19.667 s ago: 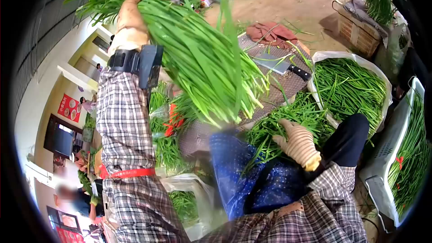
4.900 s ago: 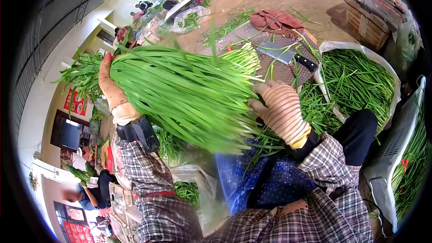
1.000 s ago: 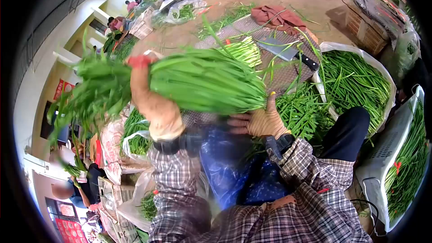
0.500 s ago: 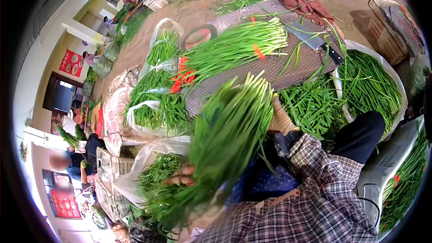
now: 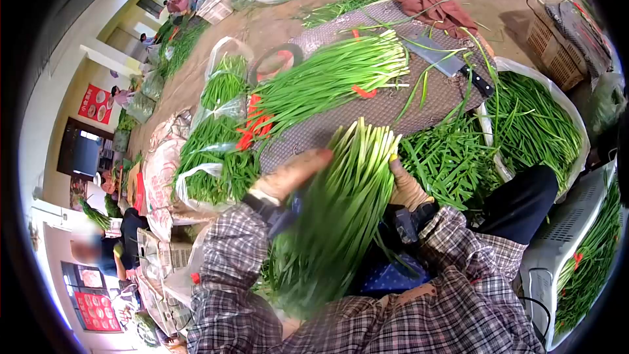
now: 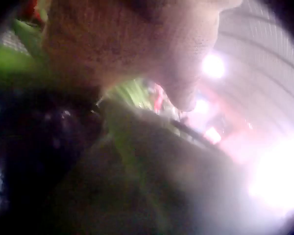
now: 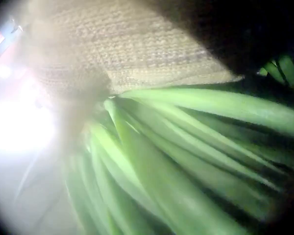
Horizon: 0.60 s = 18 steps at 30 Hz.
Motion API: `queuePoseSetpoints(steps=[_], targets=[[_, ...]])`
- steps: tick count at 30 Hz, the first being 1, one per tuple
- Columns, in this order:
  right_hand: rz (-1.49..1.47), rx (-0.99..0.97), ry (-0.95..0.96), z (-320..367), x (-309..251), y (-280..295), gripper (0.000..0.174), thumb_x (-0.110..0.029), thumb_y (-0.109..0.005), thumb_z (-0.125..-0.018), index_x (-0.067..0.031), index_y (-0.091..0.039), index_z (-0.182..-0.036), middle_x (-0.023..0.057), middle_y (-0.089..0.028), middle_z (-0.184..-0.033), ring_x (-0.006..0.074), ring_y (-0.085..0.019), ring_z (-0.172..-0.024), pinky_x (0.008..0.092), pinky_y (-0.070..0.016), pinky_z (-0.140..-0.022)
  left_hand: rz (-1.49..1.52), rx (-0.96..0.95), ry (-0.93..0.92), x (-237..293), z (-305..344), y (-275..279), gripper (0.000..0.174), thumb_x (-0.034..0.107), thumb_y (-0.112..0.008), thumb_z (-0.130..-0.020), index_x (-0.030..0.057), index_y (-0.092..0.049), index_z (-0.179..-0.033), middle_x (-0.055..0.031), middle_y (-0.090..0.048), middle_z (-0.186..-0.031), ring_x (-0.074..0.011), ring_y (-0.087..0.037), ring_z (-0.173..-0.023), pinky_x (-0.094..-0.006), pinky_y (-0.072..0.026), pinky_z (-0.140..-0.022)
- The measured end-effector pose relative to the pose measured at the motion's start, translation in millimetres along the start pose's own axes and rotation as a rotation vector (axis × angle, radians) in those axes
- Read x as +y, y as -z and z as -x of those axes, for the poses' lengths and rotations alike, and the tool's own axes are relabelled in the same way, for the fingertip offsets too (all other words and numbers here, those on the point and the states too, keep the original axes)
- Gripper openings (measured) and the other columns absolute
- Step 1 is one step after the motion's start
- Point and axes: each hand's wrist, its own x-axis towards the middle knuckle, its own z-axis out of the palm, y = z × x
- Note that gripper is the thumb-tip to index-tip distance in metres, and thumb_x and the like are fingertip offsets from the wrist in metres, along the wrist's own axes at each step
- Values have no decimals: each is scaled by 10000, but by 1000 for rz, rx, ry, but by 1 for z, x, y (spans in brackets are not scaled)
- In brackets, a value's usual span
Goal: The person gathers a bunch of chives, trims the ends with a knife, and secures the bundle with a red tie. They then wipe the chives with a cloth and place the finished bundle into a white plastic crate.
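Note:
A loose bunch of garlic chives [image 5: 357, 180] stands over the person's lap in the head view, pale stem ends up and leaves hanging down, blurred. The gloved right hand [image 5: 409, 187] holds it from the right, thumb up along the stems. In the right wrist view the knit glove [image 7: 117, 54] lies against the green leaves [image 7: 181, 161]. The left hand [image 5: 293, 174] reaches to the bunch's left side, fingers extended near the stems. The left wrist view is blurred, with the left hand [image 6: 127, 39] across the top. Behind, chives bound with red ties [image 5: 327, 72] lie on a patterned mat [image 5: 308, 124].
A cleaver [image 5: 445, 59] and a brown cloth [image 5: 436, 10] lie on the mat. Loose green leaves [image 5: 449, 157] sit right of the bunch, beside a white sack [image 5: 485, 128] of chives. A white crate [image 5: 573, 223] stands at far right. Bagged chives [image 5: 216, 144] are at left.
The bunch has swung from lying sideways to stems up over the lap. The left hand has let go of the leaf end and moved up to the stems' left side. The right hand has come beside the stems.

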Motion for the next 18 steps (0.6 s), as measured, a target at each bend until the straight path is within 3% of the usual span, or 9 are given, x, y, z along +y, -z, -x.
queuePoseSetpoints(steps=[1,2,3,5,6,9,11,14,18], targets=[[48,1,19,5,0,-4,858,-423,-789,-803,-98,-377,-1483,162,-491,-1440,355,-443,-1338,538,-387,-1097,-171,-113,-147,-12,-13,-4,696,530,-441,-1006,7,-397,-1463,-243,-340,-1533,-293,-260,-1470,-320,-247,-1186],[29,-16,-9,9,-1,-16,842,-409,-791,-805,-87,-392,-1472,162,-514,-1416,345,-471,-1315,515,-398,-1095,144,-138,-48,-23,-43,-18,851,612,-539,-932,-14,-343,-1475,-285,-405,-1471,-313,-357,-1417,-336,-294,-1160],[11,-34,-38,12,-3,-25,826,-395,-794,-806,-76,-407,-1462,162,-537,-1393,335,-499,-1291,491,-409,-1094,141,-140,-48,-5,-46,-28,851,612,-539,-932,-14,-343,-1475,-285,-405,-1471,-313,-357,-1417,-336,-294,-1160],[62,-41,16,13,-5,-33,793,-379,-791,-812,-62,-427,-1442,153,-565,-1358,312,-535,-1248,458,-430,-1074,240,-178,-10,39,-36,-47,1083,699,-666,-792,-39,-274,-1481,-270,-486,-1396,-332,-465,-1329,-355,-357,-1112],[117,-43,64,16,-4,-34,761,-363,-787,-819,-48,-447,-1422,144,-594,-1323,290,-571,-1205,425,-452,-1054,171,-16,-134,43,-35,-62,1193,671,-778,-696,-53,-240,-1476,-229,-549,-1314,-325,-550,-1224,-371,-415,-1052],[315,8,46,19,-13,-48,692,-353,-781,-826,-27,-497,-1366,108,-619,-1276,239,-602,-1131,373,-472,-1001,75,188,-71,81,-6,-78,1131,549,-827,-711,-52,-251,-1477,-220,-559,-1293,-316,-552,-1214,-369,-419,-1041],[376,41,143,20,-9,-63,620,-303,-771,-848,-22,-517,-1339,80,-629,-1235,193,-596,-1098,334,-467,-966,44,288,-32,70,-7,-84,1069,389,-857,-719,-34,-248,-1488,-195,-567,-1283,-277,-562,-1193,-360,-432,-1025],[604,-14,251,24,-8,-67,574,-177,-715,-905,-16,-461,-1394,56,-592,-1279,155,-560,-1116,309,-446,-986,429,74,-29,78,3,-73,925,192,-839,-740,-21,-314,-1472,-140,-573,-1300,-221,-566,-1153,-338,-450,-1000],[728,-203,224,31,-8,-61,708,-279,-751,-883,-27,-398,-1443,60,-558,-1312,175,-511,-1193,304,-412,-1045,467,-24,-29,83,24,-75,797,110,-831,-753,33,-435,-1441,-71,-548,-1337,-163,-486,-1223,-327,-395,-1042]])
